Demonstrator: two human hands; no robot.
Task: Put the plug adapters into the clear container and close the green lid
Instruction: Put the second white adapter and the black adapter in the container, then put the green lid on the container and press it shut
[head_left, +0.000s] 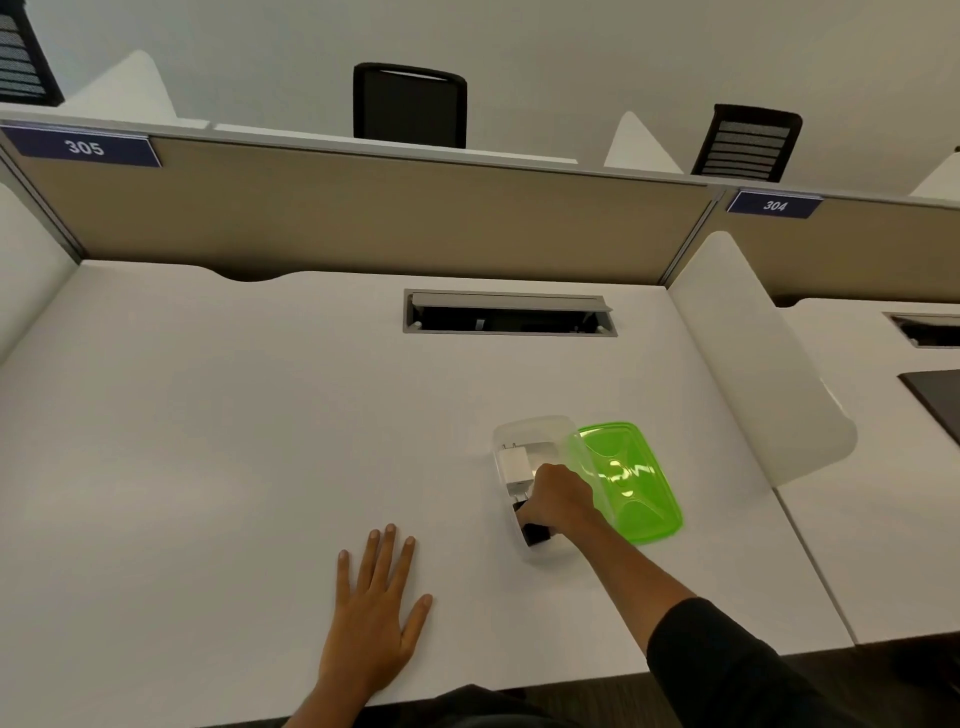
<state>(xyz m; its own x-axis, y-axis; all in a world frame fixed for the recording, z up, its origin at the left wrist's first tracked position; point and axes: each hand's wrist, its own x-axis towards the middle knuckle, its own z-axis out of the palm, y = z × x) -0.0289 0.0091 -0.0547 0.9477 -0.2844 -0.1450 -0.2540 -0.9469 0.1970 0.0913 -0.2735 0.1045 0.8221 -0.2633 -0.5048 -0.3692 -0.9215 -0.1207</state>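
Observation:
A clear container (524, 427) stands on the white desk, right of centre. Inside it lies a white plug adapter (514, 462) with its prongs pointing away from me. My right hand (558, 499) reaches into the container's near half, fingers closed on a black plug adapter (536, 533) held low inside it. The green lid (631, 480) lies flat on the desk, touching the container's right side and partly behind its wall. My left hand (376, 608) rests flat on the desk to the left, fingers spread, holding nothing.
An open cable hatch (509, 312) is set into the desk behind the container. A beige partition (363, 218) closes the back, and a white divider (753, 374) stands on the right. Black chairs show beyond the partition. A dark pad (935, 400) lies on the neighbouring desk.

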